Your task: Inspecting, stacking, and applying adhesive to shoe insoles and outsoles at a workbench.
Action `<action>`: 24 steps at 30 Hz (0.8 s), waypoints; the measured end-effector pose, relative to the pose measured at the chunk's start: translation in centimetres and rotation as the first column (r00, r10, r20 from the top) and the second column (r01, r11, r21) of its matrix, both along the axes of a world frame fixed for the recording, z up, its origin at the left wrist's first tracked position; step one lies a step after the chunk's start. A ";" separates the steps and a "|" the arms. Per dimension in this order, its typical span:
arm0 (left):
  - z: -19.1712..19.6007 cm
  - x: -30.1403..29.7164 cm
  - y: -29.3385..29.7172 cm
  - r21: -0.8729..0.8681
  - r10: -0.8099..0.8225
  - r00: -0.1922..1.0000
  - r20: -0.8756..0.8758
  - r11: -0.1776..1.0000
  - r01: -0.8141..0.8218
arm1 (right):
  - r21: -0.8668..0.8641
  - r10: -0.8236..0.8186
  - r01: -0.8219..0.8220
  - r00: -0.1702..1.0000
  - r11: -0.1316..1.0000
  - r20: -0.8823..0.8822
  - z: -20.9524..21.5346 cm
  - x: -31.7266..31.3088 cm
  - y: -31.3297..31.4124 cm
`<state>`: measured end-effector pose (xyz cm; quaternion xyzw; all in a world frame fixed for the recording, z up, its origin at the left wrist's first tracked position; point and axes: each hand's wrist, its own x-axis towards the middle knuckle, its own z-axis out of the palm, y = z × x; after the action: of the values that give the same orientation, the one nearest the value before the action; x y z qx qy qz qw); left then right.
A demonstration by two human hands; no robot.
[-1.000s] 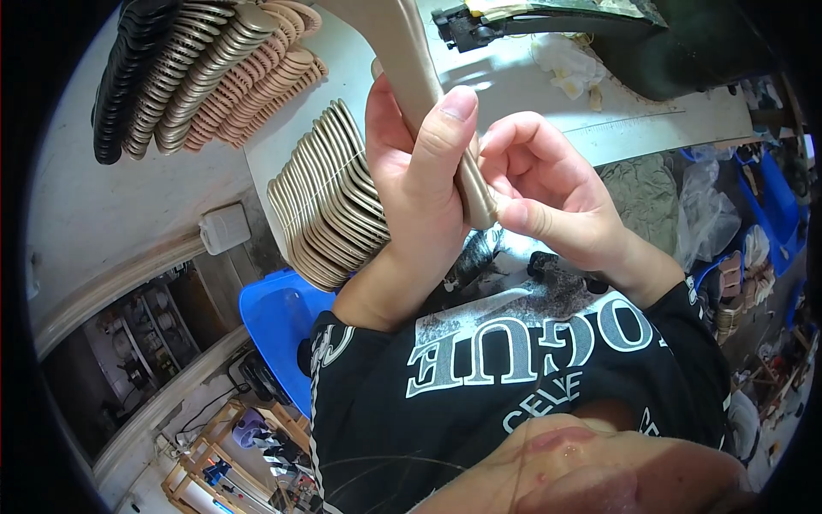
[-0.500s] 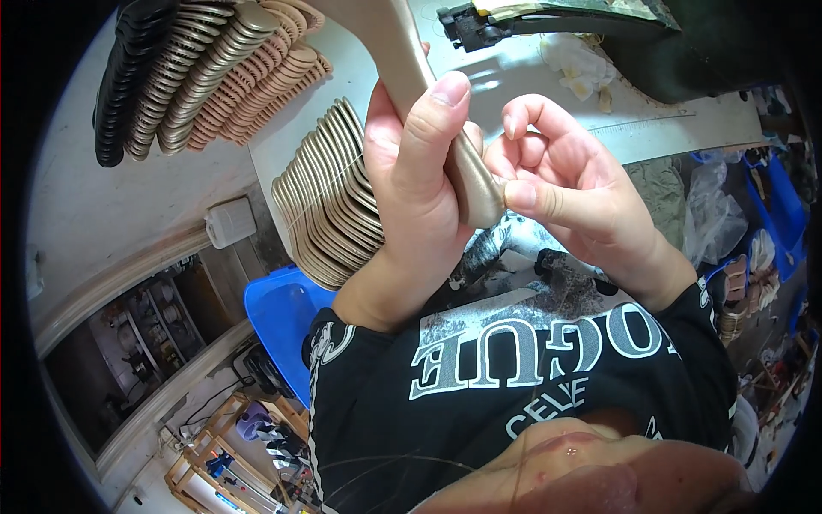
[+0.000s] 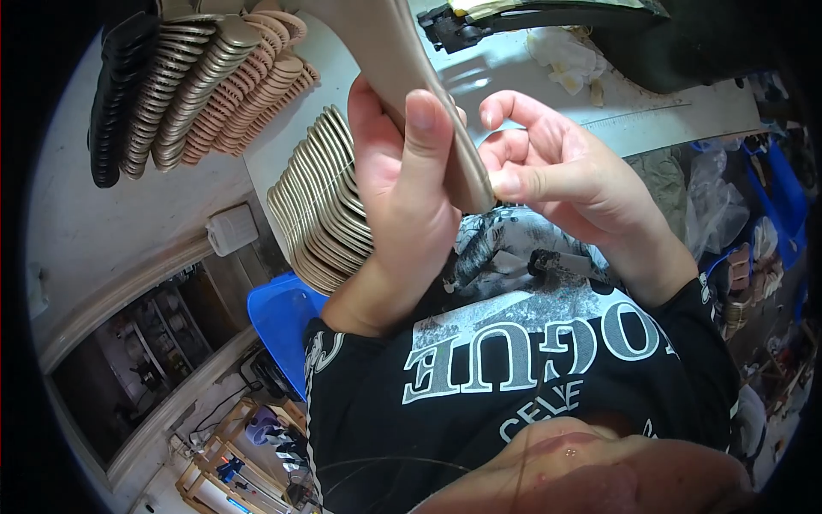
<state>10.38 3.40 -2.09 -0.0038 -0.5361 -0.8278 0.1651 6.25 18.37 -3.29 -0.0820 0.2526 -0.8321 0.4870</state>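
Observation:
A champagne-coloured shoe insole (image 3: 385, 60) is held up in front of my chest, its rounded end toward me and its far end cut off by the top of the view. My left hand (image 3: 404, 180) wraps it from the left, thumb pressed on the near face and fingers behind. At the rounded end's right edge, my right hand (image 3: 574, 176) pinches with thumb and fingertips; whether a thread or scrap lies between them is too small to tell. Beside my left wrist stands a long stack of matching insoles (image 3: 321, 206) with a thin string across it.
Further stacks lie at the upper left: black insoles (image 3: 120, 103), metallic ones (image 3: 201, 90) and pink ones (image 3: 257, 94). A dark machine arm (image 3: 548, 19) crosses the far side of the white table (image 3: 642, 133), near crumpled scraps (image 3: 565, 60). A blue bin (image 3: 278, 321) stands left of me.
The insole has turned more edge-on, and its rounded end has shifted slightly up and left. Both hands keep their hold, my right fingertips still at its edge.

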 end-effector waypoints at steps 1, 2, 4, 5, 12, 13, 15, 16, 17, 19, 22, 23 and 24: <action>0.0 0.1 -0.3 0.078 -0.106 0.994 -0.017 0.991 0.107 | 0.008 -0.039 0.039 0.999 0.999 -0.023 -0.1 -0.3 0.2; -0.1 0.0 -0.8 0.078 -0.112 0.994 -0.016 0.991 0.113 | 0.015 -0.078 0.079 0.996 0.997 -0.046 -0.1 -0.4 0.3; -0.8 -0.2 -1.8 0.119 -0.416 0.904 -0.096 0.897 0.426 | 0.017 -0.093 0.095 0.994 0.995 -0.057 -0.3 -0.8 0.4; -1.5 -0.4 -2.5 0.226 -0.506 0.849 -0.153 0.818 0.529 | 0.025 -0.057 0.059 0.996 0.998 -0.070 -0.3 -0.7 0.4; -2.8 -0.7 -1.5 0.149 -0.416 0.890 -0.188 0.883 0.445 | 0.038 -0.030 0.035 0.992 0.999 -0.124 0.9 -0.7 0.3; -3.1 -0.8 -1.8 0.098 -0.427 0.885 -0.187 0.888 0.449 | 0.037 -0.035 0.040 0.992 0.999 -0.122 1.1 -0.7 0.2; -3.6 -1.0 -1.2 0.052 -0.372 0.899 -0.230 0.918 0.393 | 0.023 -0.068 0.071 0.991 0.997 -0.113 1.5 -0.4 0.0; -3.8 -1.0 -0.9 0.009 -0.315 0.908 -0.276 0.944 0.330 | 0.021 -0.068 0.071 0.991 0.997 -0.112 1.5 -0.3 0.0; -3.6 -0.4 -0.7 0.031 -0.324 0.914 -0.246 0.939 0.341 | 0.031 -0.051 0.054 0.994 0.998 -0.094 1.4 -0.2 0.1; -4.0 0.1 0.0 0.084 -0.254 0.934 -0.251 0.956 0.282 | 0.039 -0.037 0.040 0.996 0.998 -0.077 0.8 -0.1 0.2; -4.7 -0.6 -0.2 0.046 -0.258 0.893 -0.369 0.955 0.295 | -0.017 -0.073 0.073 0.997 0.997 0.003 -1.0 -0.1 0.1; -4.5 -0.7 -0.3 -0.025 -0.280 0.880 -0.384 0.956 0.293 | -0.015 -0.080 0.081 0.996 0.997 0.033 -1.0 0.0 0.0; -4.2 -0.8 -0.4 -0.096 -0.302 0.866 -0.398 0.953 0.289 | -0.012 -0.087 0.088 0.994 0.996 0.063 -0.9 0.1 -0.1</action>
<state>9.57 3.04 -6.32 -0.2612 -0.4965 -0.8151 0.1446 6.35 18.29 -4.17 -0.0483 0.2342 -0.8567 0.4570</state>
